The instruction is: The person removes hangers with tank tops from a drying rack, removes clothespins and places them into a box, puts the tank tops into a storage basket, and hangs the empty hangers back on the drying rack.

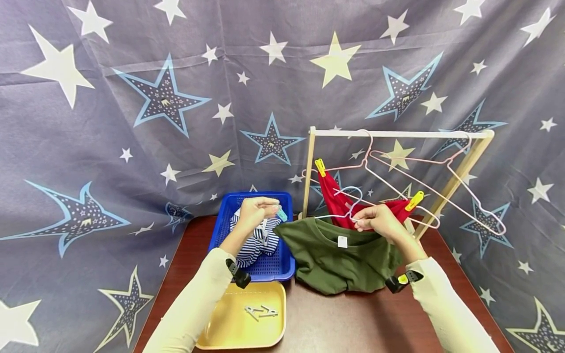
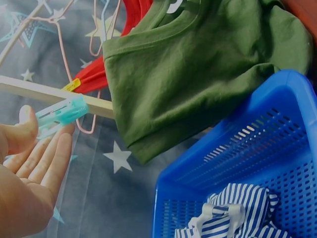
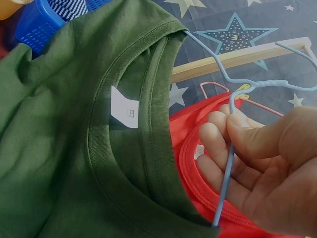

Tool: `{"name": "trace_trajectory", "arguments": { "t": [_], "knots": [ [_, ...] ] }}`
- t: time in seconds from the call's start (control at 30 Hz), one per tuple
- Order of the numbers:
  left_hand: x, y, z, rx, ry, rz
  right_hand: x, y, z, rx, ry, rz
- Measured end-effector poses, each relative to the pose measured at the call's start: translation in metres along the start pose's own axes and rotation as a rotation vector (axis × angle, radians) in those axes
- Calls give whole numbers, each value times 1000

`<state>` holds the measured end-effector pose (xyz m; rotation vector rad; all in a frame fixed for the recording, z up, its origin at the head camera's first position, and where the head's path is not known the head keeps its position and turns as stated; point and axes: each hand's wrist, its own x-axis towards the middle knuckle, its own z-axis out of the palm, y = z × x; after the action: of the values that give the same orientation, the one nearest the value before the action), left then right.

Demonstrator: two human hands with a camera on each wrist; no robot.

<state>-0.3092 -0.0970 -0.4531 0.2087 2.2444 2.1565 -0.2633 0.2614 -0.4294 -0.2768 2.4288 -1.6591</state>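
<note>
My left hand (image 1: 257, 214) pinches a teal clothespin (image 2: 64, 115) between thumb and fingers, above the blue basket. My right hand (image 1: 378, 221) grips a light blue hanger (image 3: 229, 173) by its arm just below the hook. From that hanger hangs a dark green T-shirt (image 1: 340, 260), its neckline around the hanger and a white label (image 3: 124, 108) inside the collar. Behind it a red garment (image 1: 328, 193) hangs on a pink hanger (image 1: 365, 159), held by yellow clothespins (image 1: 415, 201) at its two shoulders.
A blue basket (image 1: 287, 267) holds a blue-and-white striped garment (image 2: 247, 198). In front of it, a yellow tray (image 1: 238, 333) contains grey clothespins (image 1: 261, 312). The wooden rack (image 1: 410, 133) also carries an unloaded pink hanger (image 1: 478, 208). A star-patterned curtain (image 1: 282, 73) stands behind.
</note>
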Motion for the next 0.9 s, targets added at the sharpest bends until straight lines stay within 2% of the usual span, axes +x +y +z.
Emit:
{"name": "trace_trajectory", "arguments": {
  "t": [0.27, 0.4, 0.53, 0.9],
  "knots": [
    [1, 2, -12, 59, -9, -22, 0, 1, -1, -1, -5, -6],
    [0, 3, -18, 97, -10, -14, 0, 0, -1, 4, -6, -6],
    [0, 4, -22, 127, -36, -13, -1, 0, -2, 1, -12, -11],
    [-3, 7, -35, 394, -131, -14, 1, 3, -2, -12, -7, -2]
  ]
}}
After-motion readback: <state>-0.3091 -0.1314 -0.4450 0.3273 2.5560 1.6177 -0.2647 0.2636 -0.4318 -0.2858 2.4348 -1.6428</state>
